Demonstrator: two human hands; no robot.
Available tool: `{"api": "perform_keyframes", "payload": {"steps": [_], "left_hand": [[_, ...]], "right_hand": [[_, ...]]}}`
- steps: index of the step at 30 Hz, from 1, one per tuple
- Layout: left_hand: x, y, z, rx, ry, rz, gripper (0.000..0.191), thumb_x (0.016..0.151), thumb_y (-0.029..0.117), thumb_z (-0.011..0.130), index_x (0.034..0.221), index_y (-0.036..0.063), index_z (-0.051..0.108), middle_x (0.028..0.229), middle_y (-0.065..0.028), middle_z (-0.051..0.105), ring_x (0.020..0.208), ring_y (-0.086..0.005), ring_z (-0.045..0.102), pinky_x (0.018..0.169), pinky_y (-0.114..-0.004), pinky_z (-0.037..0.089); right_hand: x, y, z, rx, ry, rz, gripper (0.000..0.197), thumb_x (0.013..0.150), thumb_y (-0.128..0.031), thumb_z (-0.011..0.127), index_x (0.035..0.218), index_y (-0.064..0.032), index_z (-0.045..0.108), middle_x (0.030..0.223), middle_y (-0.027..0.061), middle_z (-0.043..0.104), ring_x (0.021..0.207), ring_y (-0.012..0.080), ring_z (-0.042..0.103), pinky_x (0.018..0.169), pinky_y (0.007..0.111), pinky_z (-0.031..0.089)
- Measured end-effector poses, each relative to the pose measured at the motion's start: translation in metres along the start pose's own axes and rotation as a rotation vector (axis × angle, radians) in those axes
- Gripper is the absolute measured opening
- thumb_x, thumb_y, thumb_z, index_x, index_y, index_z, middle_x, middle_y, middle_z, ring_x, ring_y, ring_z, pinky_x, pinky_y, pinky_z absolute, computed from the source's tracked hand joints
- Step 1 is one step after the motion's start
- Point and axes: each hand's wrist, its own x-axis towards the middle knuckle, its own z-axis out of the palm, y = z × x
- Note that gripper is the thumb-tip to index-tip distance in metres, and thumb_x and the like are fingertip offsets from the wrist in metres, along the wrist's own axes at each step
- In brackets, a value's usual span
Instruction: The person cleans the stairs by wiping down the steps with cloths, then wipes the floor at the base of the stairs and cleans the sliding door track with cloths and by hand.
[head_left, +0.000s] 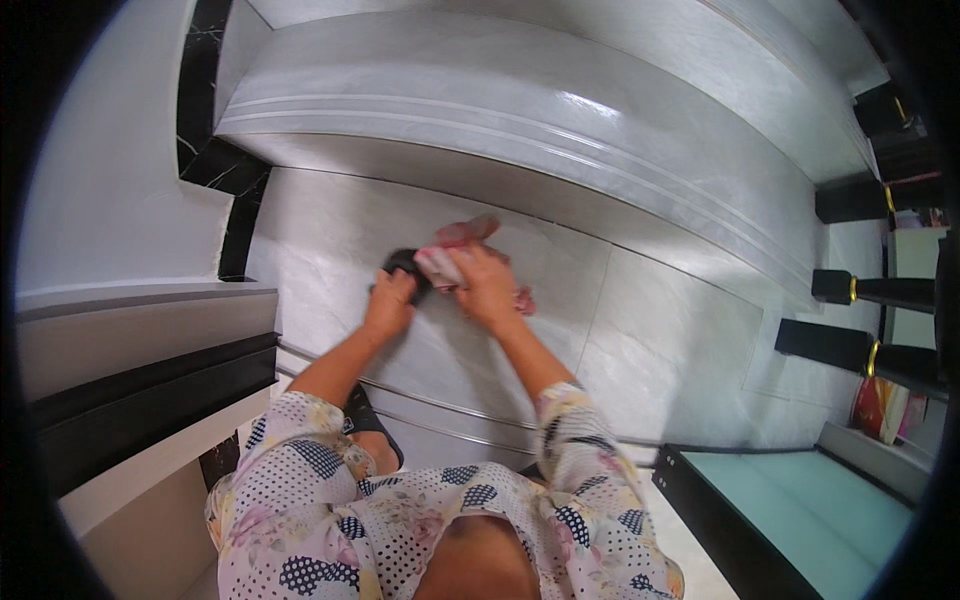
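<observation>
My left hand (391, 304) grips a black object (405, 262) low over a grey marble-look stair tread (652, 330). Blur hides what kind of object it is. My right hand (484, 285) is closed on a crumpled red-and-white cloth (439, 268), whose loose ends stick out above and to the right of the fingers. Cloth and black object meet, or nearly meet, between my two hands.
Ahead rises another step (480, 97) with pale grooves along its edge. Black marble skirting (240, 225) borders the white wall at left. Black balusters (832, 345) with gold rings line the right. A black-framed frosted glass panel (795, 502) is at lower right.
</observation>
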Motion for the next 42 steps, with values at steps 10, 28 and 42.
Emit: {"api": "perform_keyframes", "payload": {"steps": [10,28,42], "left_hand": [[-0.024,0.027,-0.007,0.163,-0.127,0.279,0.034,0.068,0.004,0.056,0.101,0.0048,0.052,0.104,-0.0112,0.048,0.096,-0.0336,0.043,0.075,-0.039,0.048],[0.053,-0.075,-0.050,-0.495,0.386,-0.239,0.044,0.060,0.004,0.056,0.104,0.0031,0.056,0.103,-0.0156,0.058,0.093,-0.0320,0.055,0.086,-0.036,0.044],[0.121,0.190,0.095,-0.960,-0.058,0.073,0.038,0.058,0.010,0.064,0.095,0.0054,0.060,0.094,-0.0122,0.061,0.087,-0.0308,0.057,0.076,-0.035,0.045]], "right_hand": [[-0.040,0.043,-0.035,-0.217,-0.202,-0.085,0.050,0.050,-0.014,0.069,0.099,-0.0162,0.059,0.123,0.0103,0.046,0.111,0.0313,0.044,0.091,0.040,0.037],[-0.095,0.085,-0.091,-0.497,0.073,0.079,0.023,0.063,-0.018,0.061,0.084,-0.0094,0.058,0.079,0.0086,0.056,0.081,0.0306,0.053,0.072,0.044,0.041],[-0.122,0.100,-0.046,-0.537,0.116,0.270,0.056,0.055,-0.026,0.062,0.108,-0.0100,0.053,0.120,0.0198,0.045,0.112,0.0383,0.040,0.091,0.049,0.031]]}}
